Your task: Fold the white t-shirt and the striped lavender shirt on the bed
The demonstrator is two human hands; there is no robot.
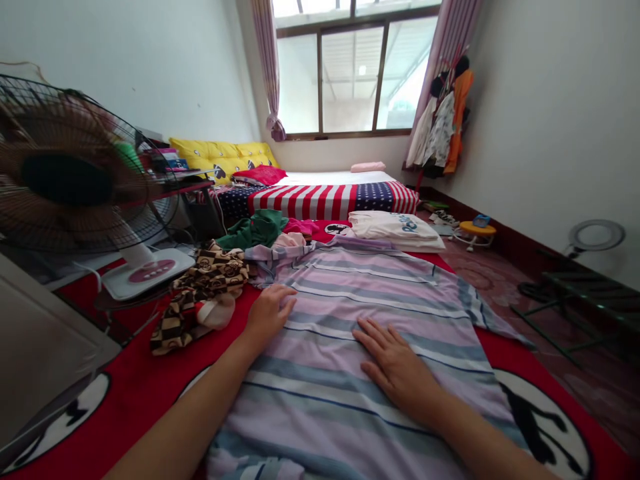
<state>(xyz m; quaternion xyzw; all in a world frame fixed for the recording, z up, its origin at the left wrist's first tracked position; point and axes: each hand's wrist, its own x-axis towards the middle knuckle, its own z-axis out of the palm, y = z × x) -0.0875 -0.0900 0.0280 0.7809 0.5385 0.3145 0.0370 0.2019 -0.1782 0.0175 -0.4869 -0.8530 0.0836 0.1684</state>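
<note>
A striped shirt [340,347] in lavender, grey-blue and white lies spread over the red bed cover, one sleeve out to the right. Flat on its middle rests my right hand [395,363], fingers apart and palm down. My left hand [270,317] touches the shirt's left edge with its fingers stretched out; I see nothing held in it. The shirt's near end is bunched up at the bottom of the view. Beside my left hand lies a brown checked garment [210,287].
Green clothing [257,230] is heaped beyond the shirt, near folded white clothes [395,230]. An electric fan [75,180] stands at the left on a stool. Under the shirt, the red cover [135,387] has white patches with black figures. A green-framed rack [585,300] stands right.
</note>
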